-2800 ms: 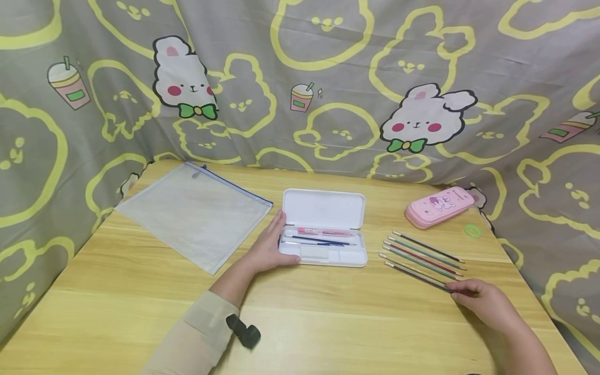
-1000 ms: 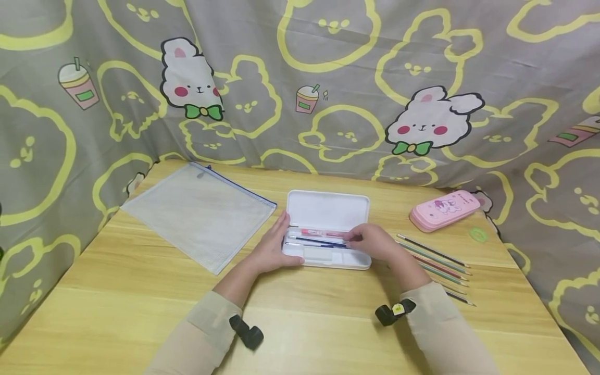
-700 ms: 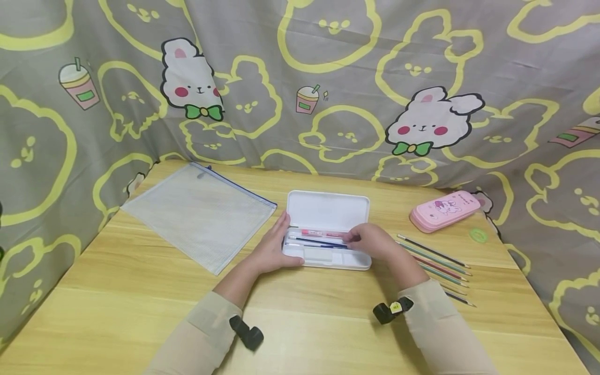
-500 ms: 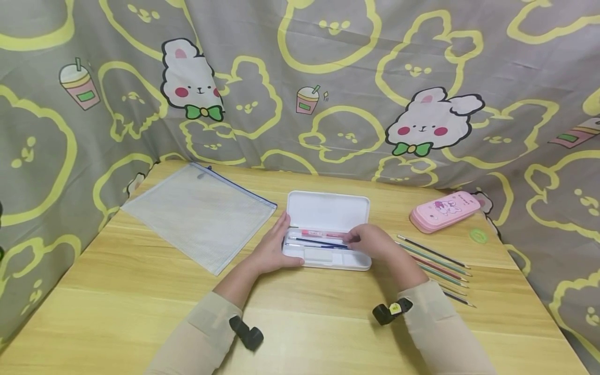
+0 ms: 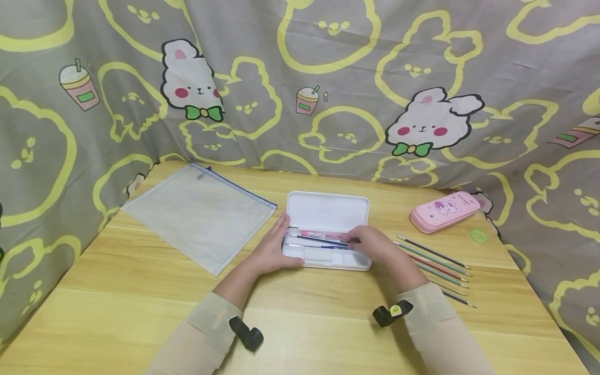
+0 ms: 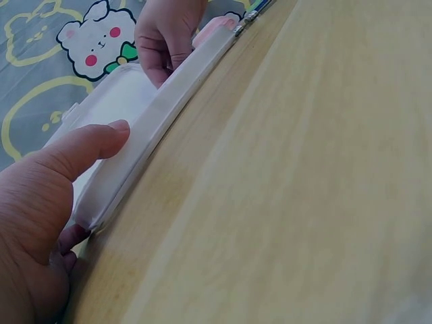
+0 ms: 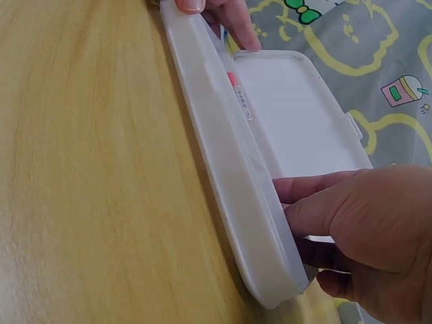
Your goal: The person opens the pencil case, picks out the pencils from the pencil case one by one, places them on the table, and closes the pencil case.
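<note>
A white pencil case stands with its lid up in the middle of the table. My left hand grips its left end, thumb over the front edge and fingers at the side, also seen in the left wrist view. My right hand reaches into the case's right half and pinches a dark pencil near its right end; its fingertips are partly hidden. Beneath that pencil lies a slim blue-and-white pen. A pink-labelled stick lies along the back of the case, and a white eraser at the front.
Several pencils lie side by side right of the case, partly behind my right forearm. A pink pencil box and a green ring are at the back right. A mesh zip pouch lies flat on the left.
My right hand has moved left from the row of pencils into the case. Since half a second ago, the dark pencil has risen slightly in its fingers. My left hand keeps its hold.
</note>
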A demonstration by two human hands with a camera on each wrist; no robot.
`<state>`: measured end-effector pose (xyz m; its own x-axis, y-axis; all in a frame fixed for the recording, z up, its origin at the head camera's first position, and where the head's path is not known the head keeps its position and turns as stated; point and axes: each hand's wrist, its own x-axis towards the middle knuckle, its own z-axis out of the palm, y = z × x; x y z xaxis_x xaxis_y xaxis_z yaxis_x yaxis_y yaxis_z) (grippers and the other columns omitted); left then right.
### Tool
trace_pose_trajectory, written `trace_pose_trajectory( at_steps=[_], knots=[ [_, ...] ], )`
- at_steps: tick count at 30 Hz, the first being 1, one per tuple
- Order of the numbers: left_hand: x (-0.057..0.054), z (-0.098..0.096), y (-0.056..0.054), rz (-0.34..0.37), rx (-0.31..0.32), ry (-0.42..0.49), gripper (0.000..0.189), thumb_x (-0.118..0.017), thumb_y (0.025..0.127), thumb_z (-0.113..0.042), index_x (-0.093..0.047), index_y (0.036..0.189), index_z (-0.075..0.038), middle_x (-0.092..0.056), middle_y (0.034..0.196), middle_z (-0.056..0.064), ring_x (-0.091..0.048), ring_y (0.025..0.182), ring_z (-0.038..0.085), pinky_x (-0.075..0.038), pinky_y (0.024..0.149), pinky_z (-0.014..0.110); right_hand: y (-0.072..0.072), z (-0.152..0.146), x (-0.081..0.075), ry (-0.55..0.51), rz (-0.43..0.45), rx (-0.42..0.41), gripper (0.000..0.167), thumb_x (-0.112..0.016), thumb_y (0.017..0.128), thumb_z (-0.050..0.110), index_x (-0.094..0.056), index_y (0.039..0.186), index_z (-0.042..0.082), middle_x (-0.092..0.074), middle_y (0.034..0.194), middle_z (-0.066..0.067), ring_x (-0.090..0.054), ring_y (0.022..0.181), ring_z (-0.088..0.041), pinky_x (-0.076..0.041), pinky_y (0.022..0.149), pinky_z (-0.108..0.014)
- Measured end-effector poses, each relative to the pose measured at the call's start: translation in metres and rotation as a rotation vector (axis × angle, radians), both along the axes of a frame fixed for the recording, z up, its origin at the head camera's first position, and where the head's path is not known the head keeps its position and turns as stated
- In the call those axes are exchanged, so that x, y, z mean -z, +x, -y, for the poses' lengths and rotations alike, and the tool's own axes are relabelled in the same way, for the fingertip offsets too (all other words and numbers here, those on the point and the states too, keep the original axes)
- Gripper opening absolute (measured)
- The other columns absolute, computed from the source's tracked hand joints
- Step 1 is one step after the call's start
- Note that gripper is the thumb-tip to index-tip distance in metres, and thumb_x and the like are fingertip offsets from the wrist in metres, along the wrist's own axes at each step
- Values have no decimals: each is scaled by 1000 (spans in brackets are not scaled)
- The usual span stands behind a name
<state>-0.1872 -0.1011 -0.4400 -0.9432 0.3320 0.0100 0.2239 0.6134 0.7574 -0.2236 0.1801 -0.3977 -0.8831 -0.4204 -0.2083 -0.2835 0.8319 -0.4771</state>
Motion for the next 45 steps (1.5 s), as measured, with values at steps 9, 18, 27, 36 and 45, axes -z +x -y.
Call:
trace_pose_trajectory(
  at_steps=[9, 18, 27, 36, 45],
  knots=[
    [0, -1, 1, 7, 7, -1, 125, -83, 69, -42, -4, 157, -7, 4, 167, 8, -7, 152, 37, -16, 122, 54, 10, -16, -4, -84, -37, 27, 21, -62, 94, 12, -73, 112, 11, -70, 111, -10, -62, 108, -27, -49, 97, -49],
    [-1, -2, 1, 16, 2, -3, 125, -84, 69, -42, -3, 158, -8, 3, 167, 9, -8, 152, 37, -17, 122, 53, 26, -50, -18, -110, -121, 19, 23, -59, 94, 9, -73, 112, 9, -70, 100, -6, -60, 92, -17, -49, 77, -32],
    [-1, -1, 0, 18, -2, 1, 125, -84, 69, -42, -2, 158, -8, 4, 167, 8, -6, 152, 37, -16, 122, 54, 54, -98, -23, -97, -187, 103, 21, -61, 94, 9, -73, 112, 10, -71, 107, -9, -63, 99, -22, -52, 84, -41],
    [1, 0, -2, 18, 1, 2, 125, -84, 70, -43, -2, 158, -9, 5, 167, 9, -6, 152, 36, -16, 122, 54, 92, -147, -12, -64, -219, 177, 19, -63, 94, 12, -73, 110, 10, -70, 112, -12, -59, 101, -7, -52, 80, -28],
    [1, 0, -2, 23, 8, 16, 126, -84, 70, -43, -2, 158, -9, 6, 167, 9, -4, 153, 35, -15, 123, 54, 122, -183, 3, -11, -187, 273, 17, -62, 95, 14, -73, 108, 12, -69, 112, -12, -47, 94, 15, -49, 73, -21]
  ],
)
